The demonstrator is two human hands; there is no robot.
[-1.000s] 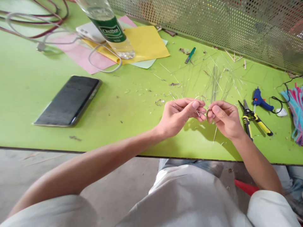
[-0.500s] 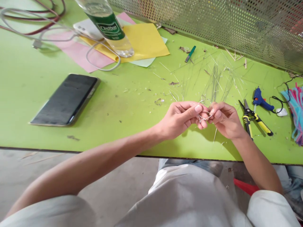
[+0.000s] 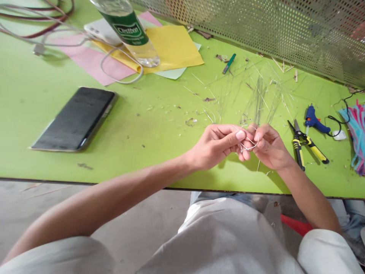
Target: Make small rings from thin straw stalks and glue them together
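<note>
At the near edge of a green desk (image 3: 137, 114), a person in a pale shirt (image 3: 228, 232) works a thin white wire (image 3: 251, 148) with both bare hands, just above the surface. The left hand (image 3: 218, 146) grips the wire between thumb and fingers, the thumb lying along the top. The right hand (image 3: 270, 148) meets it at close quarters, thumb and fingers pinched on the curved part of the wire, which bows out between the two hands. Below the right hand shows a straight wire end (image 3: 258, 166); whether it belongs to the same piece cannot be told.

Beyond the hands, loose wires (image 3: 259, 99) lie scattered near a green-handled tool (image 3: 229, 64). To the right rest yellow-and-black cutters (image 3: 299, 137), their blades parted, with a blue glue gun (image 3: 313, 117) just beside them and a bundle of blue and pink fuzzy strips (image 3: 355, 133) at the picture's edge.

On the left lies a dark, flat device (image 3: 75, 120). Behind it, a clear bottle with a green label (image 3: 129, 32) stands on a yellow sheet (image 3: 173, 47) that overlaps a pink one (image 3: 99, 64). A perforated metal panel (image 3: 256, 30) lines the far side.
</note>
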